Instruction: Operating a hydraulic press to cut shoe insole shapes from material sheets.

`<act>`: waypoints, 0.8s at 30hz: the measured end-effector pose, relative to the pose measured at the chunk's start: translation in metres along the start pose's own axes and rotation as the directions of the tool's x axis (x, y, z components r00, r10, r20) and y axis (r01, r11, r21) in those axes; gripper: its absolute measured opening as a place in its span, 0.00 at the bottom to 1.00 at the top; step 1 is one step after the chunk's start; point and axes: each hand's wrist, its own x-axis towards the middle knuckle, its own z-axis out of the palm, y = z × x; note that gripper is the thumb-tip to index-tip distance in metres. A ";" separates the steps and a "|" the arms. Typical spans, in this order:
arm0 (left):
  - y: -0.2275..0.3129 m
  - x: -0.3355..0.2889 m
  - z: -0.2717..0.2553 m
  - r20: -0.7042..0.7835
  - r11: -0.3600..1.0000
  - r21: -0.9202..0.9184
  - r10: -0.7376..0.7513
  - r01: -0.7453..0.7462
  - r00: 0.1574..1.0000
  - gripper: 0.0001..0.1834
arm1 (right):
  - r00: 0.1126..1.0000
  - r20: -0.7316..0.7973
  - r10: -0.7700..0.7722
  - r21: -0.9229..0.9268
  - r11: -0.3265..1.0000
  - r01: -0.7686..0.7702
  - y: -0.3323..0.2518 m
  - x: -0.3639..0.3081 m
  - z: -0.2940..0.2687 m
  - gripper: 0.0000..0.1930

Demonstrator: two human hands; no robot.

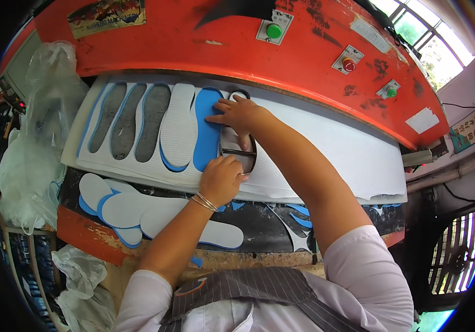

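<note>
An insole-shaped metal cutting die (255, 157) stands on the white ribbed foam sheet (326, 160), right beside a blue insole shape (208, 133). My left hand (222, 178) is closed at the near end of the die, with its fingertips against the rim. Across the die's far part lies my right hand (243, 115), its fingers spread toward the blue shape and its thumb pointing down inside the frame. Left of the blue shape lies a white insole with a blue underside (178, 127). Several grey insole-shaped areas (153, 122) edged in blue and white continue leftward.
The red machine body (204, 41) crosses behind the sheet, bearing a green button (274, 31) and a red button (348, 65). Cut white-and-blue insoles (121, 209) overlap on the black near ledge (265, 238), among blue scraps (300, 219). Clear plastic bags (38, 133) hang at left.
</note>
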 end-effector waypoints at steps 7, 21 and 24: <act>0.016 0.035 -0.014 -0.148 0.973 -0.228 -0.060 0.025 0.987 0.11 | 0.973 -0.229 -0.035 0.103 0.993 0.060 0.029 0.006 0.024 0.47; 0.000 -0.001 0.020 -0.126 0.956 0.287 -0.028 0.063 0.992 0.40 | 0.400 -0.837 0.374 0.545 0.635 0.547 0.038 -0.022 0.086 0.07; 0.006 0.017 0.002 -0.033 0.923 0.383 -0.023 0.034 0.999 0.25 | 0.049 -0.754 0.655 0.643 0.720 0.260 0.056 -0.076 0.057 0.06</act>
